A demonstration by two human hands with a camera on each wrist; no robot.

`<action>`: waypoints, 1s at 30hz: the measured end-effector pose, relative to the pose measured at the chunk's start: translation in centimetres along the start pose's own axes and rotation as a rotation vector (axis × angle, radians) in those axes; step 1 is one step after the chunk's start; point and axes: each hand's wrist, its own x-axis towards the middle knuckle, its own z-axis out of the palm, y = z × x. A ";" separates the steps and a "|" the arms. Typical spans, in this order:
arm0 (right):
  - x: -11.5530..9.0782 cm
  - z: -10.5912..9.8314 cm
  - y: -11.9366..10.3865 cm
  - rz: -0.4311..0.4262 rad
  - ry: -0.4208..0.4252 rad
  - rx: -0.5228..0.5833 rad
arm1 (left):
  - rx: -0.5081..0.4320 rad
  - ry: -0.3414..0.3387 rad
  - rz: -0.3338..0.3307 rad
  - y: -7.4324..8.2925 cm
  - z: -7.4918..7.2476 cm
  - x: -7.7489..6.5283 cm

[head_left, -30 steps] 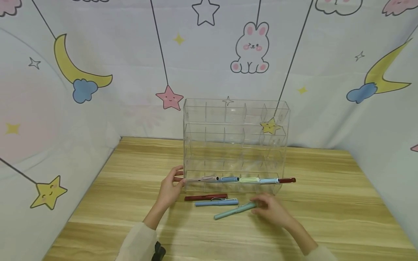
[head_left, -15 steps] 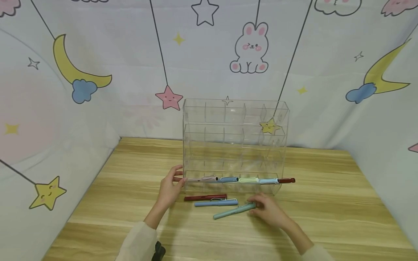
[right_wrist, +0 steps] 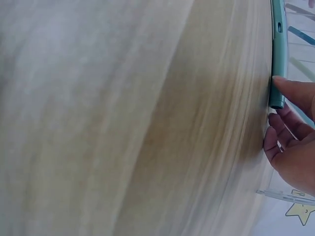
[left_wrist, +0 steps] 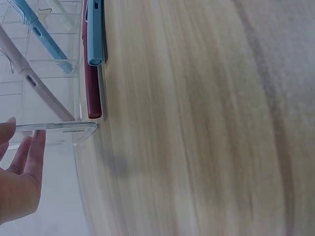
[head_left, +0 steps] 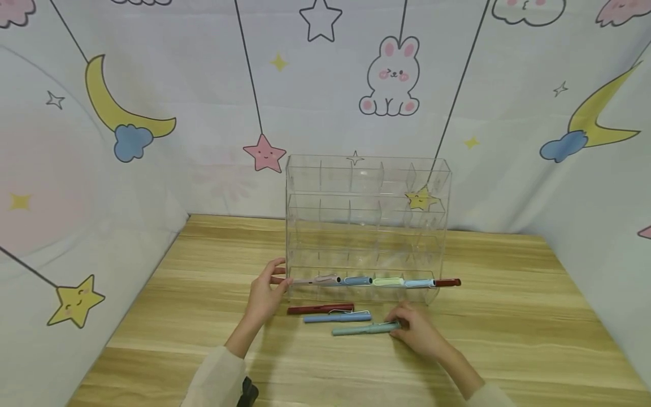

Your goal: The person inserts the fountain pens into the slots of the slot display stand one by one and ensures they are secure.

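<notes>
A clear acrylic pen rack [head_left: 364,257] stands at the table's back. My left hand [head_left: 265,294] grips its left side panel, thumb on the inner face and fingers outside, as the left wrist view shows. My right hand [head_left: 417,333] pinches the cap end of a green pen [head_left: 358,329] lying in front of the rack. That pen [right_wrist: 278,54] runs up past the thumb in the right wrist view. Between it and the rack lie a blue pen [head_left: 330,319] and a dark red pen [head_left: 317,309], roughly parallel.
Across the rack's bottom row rest a greyish-pink pen [head_left: 325,279], a blue one [head_left: 357,280], a pale green one [head_left: 389,281], a light blue one [head_left: 419,283] and a dark red one [head_left: 447,282]. A printed curtain [head_left: 325,102] hangs behind the wooden table [head_left: 508,294].
The green pen has swung from a slant to nearly level with the other two, its cap end coming toward me. My right hand has shifted slightly left; the left hand stays on the rack.
</notes>
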 end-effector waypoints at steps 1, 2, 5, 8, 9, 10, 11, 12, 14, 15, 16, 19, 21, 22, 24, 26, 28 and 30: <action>0.0 0.0 0.0 0.002 -0.001 -0.001 | -0.001 0.001 0.001 0.0 0.0 0.0; -0.1 0.0 0.0 0.003 -0.001 -0.002 | -0.002 0.003 0.002 0.0 0.0 0.0; -0.2 0.0 0.1 0.001 -0.007 -0.006 | -0.004 0.008 0.004 0.0 0.0 0.0; -0.4 0.0 0.1 -0.019 -0.010 -0.009 | -0.002 0.010 0.007 0.0 0.1 -0.1; -0.4 0.0 0.1 -0.025 -0.013 -0.011 | -0.003 0.011 0.007 0.0 0.1 -0.1; -0.5 0.0 0.1 -0.036 -0.012 -0.012 | -0.003 0.011 0.008 0.0 0.1 -0.1; -0.5 -0.1 0.1 -0.041 -0.014 -0.010 | -0.002 0.012 0.007 0.0 0.1 -0.1; -0.6 -0.1 0.1 -0.045 -0.017 -0.009 | -0.003 0.013 0.006 -0.1 0.1 0.0; -0.7 -0.2 0.1 -0.052 -0.022 -0.008 | -0.003 0.017 0.006 -0.1 0.1 0.0; -0.7 -0.2 0.2 -0.054 -0.026 -0.008 | -0.003 0.018 0.006 -0.1 0.1 0.0; -0.7 -0.3 0.2 -0.058 -0.029 -0.006 | -0.004 0.019 0.005 -0.2 0.1 0.0; -0.8 -0.5 0.1 -0.065 -0.039 -0.002 | -0.006 0.018 0.003 -0.2 0.1 0.0; -0.9 -0.7 0.0 -0.072 -0.045 0.000 | -0.007 0.017 0.003 -0.1 0.1 0.0; -1.0 -0.8 -0.1 -0.075 -0.049 0.002 | -0.007 0.017 0.002 -0.1 0.1 0.0; -1.1 -1.0 -0.3 -0.079 -0.061 0.009 | -0.007 0.017 0.001 -0.1 0.0 0.0; -1.2 -1.3 -0.5 -0.076 -0.073 0.015 | -0.006 0.020 -0.001 0.0 0.0 0.0; -1.2 -1.6 -0.7 -0.071 -0.080 0.021 | -0.005 0.021 -0.003 0.0 0.0 0.0; -1.2 -1.9 -1.0 -0.065 -0.082 0.025 | -0.004 0.023 -0.004 0.0 0.0 0.0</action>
